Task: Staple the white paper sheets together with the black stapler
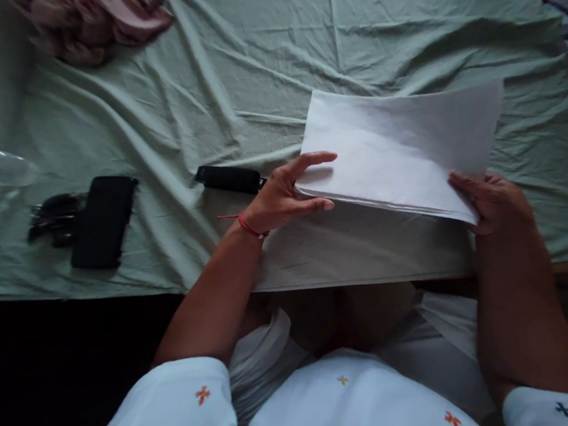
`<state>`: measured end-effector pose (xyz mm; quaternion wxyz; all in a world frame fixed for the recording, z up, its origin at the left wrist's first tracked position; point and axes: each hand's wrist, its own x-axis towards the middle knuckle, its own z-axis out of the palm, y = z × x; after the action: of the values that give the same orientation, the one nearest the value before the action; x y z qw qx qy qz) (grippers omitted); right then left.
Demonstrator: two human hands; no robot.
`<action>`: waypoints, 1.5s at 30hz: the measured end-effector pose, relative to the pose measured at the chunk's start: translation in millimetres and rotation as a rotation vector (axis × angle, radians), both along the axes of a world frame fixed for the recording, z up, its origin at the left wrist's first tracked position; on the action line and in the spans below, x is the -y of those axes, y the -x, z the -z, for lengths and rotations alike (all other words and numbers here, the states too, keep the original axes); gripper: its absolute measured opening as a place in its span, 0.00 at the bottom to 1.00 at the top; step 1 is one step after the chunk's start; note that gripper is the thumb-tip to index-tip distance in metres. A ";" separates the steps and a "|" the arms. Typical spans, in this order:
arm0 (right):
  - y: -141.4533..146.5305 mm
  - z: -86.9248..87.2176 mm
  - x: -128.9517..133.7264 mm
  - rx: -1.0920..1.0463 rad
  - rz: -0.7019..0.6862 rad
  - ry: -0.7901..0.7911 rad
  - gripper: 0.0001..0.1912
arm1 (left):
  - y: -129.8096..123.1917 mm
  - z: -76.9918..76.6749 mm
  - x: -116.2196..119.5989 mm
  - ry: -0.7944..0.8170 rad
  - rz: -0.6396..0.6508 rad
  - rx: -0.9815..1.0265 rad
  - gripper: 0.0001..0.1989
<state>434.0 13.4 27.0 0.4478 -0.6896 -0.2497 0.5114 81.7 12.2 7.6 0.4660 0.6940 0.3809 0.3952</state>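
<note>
Clear plastic formed the one bottle (1,166) at the far left of the green-draped bench (260,68). Next came one small dark bundle (58,220), too murky to name, one black phone (104,220) just beside it and, farther back, one crumpled pink cloth (99,23). One black stapler (228,178) lay close to the left hand (280,196), whose forefinger and thumb stood apart around the near-left corner of the paper stack (387,139), one over the top sheet, the other below the near edge. That single stack was in front of the person, right of centre; its layered edge showed several sheets, too fine to count. It seemed light, limp and easily creased, its sheets apt to slide over one another, so both short sides, pinched through the full thickness, looked the best hold. The right hand (499,204) had its fingers clamped on the near-right corner.
</note>
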 end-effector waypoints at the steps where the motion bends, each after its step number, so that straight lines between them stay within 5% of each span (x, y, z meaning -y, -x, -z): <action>1: 1.3 -1.7 0.3 0.003 -0.003 0.004 0.24 | 0.1 -0.5 0.1 0.002 -0.004 0.003 0.40; 17: 5.5 -5.0 -0.6 -0.016 0.024 0.016 0.30 | -0.1 -2.8 4.2 0.069 -0.039 0.059 0.31; 27: 7.6 -13.7 1.8 0.011 -0.013 0.083 0.24 | 0.7 3.7 2.6 -0.014 -0.027 0.098 0.28; 45: 11.4 -9.8 1.1 -0.011 -0.090 0.047 0.19 | -6.0 4.1 1.6 0.237 -0.149 0.314 0.19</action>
<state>422.6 12.4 36.8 0.4094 -0.6852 -0.2660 0.5405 87.6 10.6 3.5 0.5677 0.5340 0.3976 0.4843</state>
